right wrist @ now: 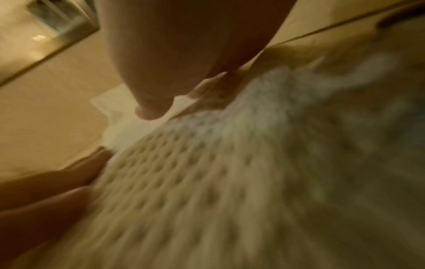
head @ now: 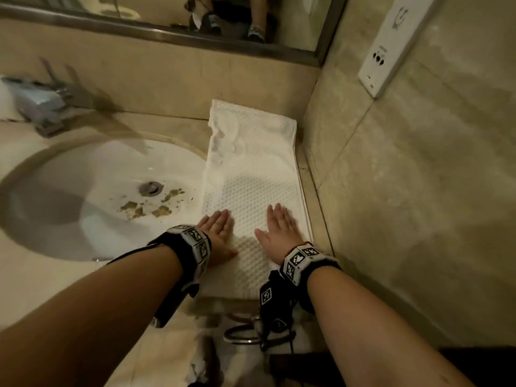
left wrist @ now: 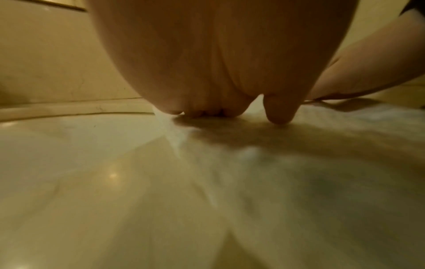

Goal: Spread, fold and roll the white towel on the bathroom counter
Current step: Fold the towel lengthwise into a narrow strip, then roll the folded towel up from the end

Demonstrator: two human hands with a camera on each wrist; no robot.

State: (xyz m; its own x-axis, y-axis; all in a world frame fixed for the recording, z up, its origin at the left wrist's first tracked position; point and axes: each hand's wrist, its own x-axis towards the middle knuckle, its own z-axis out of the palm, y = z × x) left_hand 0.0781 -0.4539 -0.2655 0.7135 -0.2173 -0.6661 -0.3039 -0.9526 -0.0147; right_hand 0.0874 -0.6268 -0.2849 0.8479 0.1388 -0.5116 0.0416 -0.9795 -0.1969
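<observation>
Both hands, left hand (head: 216, 229) and right hand (head: 279, 230), lay flat with each grip spread on the folded towel (head: 252, 163); smoothing outward evenly before rolling would likely keep edges aligned.

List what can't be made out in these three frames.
- Towel near end: head view, covered by both wrists and their bands.
- Left hand contact with towel: left wrist view, palm fills the frame, blurred.
- Right hand fingertips: right wrist view, motion blur.
- Wall plate markings: head view, too small.
- Mirror: cut off by top edge.
</observation>
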